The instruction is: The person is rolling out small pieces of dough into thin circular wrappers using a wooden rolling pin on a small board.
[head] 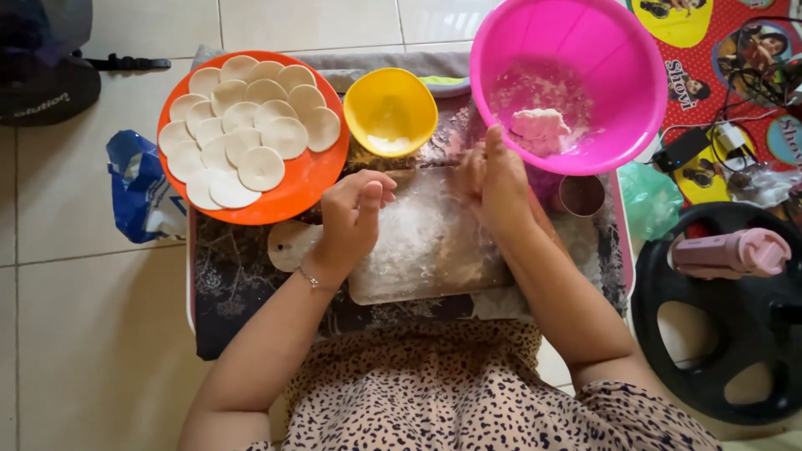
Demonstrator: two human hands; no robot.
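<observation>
The person sits on the tiled floor (100, 334) over a low tray-like bench (251, 292) covered in a dark patterned surface. On it lies one wooden board (434, 250), flat, pale and dusted all over with flour, its rounded handle (288, 245) pointing left.

The left hand (355, 217) rests on the board's left part, its grip curled into a loose fist with the fingers folded in; I cannot tell whether anything is inside it. A thin bracelet (311, 280) circles that wrist. The right hand (493, 179) is at the board's far edge, just below the rim of the pink bowl (601, 50), fingers drawn together and blurred; whether they pinch dough I cannot tell.

That pink bowl is one large, smooth plastic basin, floury inside, with one rough white lump of dough (539, 125) at its bottom. Beside it to the left stands one smaller yellow bowl (390, 113), glossy plastic. Farther left, one round orange plate (309, 179) carries thin, matte white dough discs (251, 134), overlapping; I count roughly eighteen.

One small metal cup (582, 195) stands just right of the right hand. A crumpled blue plastic bag (138, 184) lies on the floor left of the bench, and a black round stand (727, 317) with a pink cylinder (731, 252) sits to the right.
</observation>
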